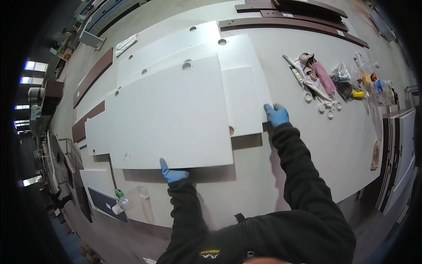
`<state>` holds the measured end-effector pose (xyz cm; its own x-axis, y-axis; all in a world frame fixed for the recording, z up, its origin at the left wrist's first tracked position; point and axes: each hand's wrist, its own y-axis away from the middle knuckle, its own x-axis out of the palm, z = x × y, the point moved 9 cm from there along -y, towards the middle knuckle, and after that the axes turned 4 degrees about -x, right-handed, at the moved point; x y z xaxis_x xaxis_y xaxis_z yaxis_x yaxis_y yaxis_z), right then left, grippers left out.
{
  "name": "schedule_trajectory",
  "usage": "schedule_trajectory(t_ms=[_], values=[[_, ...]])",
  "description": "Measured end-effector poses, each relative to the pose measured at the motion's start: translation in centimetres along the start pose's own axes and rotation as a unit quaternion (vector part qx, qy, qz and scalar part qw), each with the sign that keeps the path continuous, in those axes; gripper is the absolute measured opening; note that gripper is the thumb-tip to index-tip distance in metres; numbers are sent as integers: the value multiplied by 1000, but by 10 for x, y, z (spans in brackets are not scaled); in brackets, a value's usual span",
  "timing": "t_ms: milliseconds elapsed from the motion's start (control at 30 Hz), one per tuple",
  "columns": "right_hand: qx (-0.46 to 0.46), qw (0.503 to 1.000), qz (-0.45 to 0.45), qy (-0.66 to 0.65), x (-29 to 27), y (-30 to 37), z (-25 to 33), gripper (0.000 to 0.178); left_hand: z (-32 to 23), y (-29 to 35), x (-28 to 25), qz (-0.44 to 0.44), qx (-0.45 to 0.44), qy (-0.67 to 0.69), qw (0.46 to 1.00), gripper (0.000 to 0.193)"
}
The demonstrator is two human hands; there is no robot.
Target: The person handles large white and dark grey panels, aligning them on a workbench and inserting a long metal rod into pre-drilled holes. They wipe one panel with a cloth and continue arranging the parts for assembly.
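Several white panels with round holes lie stacked and overlapping before me. My left hand [174, 173], in a blue glove, grips the near edge of the top white panel [162, 114]. Its thumb rests on the upper face, and its other fingers are hidden beneath. At the right side, my gloved right hand [278, 115] pinches the edge of a lower white panel [252, 48]. Between these lies a smaller white panel [241, 94], with a hole near its front corner. The top panel's near edge casts a shadow on the table, so it stands slightly above the surface.
Dark brown boards [294, 25] lie along the far edge of the white table [316, 154]. Rags [314, 77], white round caps and clear bottles [384, 90] sit at the right. A plastic bottle [132, 199] lies near left. More panels [398, 154] stand beyond the right edge.
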<state>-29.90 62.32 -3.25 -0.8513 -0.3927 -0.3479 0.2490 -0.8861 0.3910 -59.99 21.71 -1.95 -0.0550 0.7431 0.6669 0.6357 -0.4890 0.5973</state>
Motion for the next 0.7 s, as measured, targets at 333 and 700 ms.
schedule_trajectory(t_ms=[333,700], values=[[171,977,65,-109,9,166,-80,40,-45,52,-81,-99,47,-51,993,71],[148,986,73,39,9,256,-105,36,-64,78,-133,-60,11,-74,995,73]])
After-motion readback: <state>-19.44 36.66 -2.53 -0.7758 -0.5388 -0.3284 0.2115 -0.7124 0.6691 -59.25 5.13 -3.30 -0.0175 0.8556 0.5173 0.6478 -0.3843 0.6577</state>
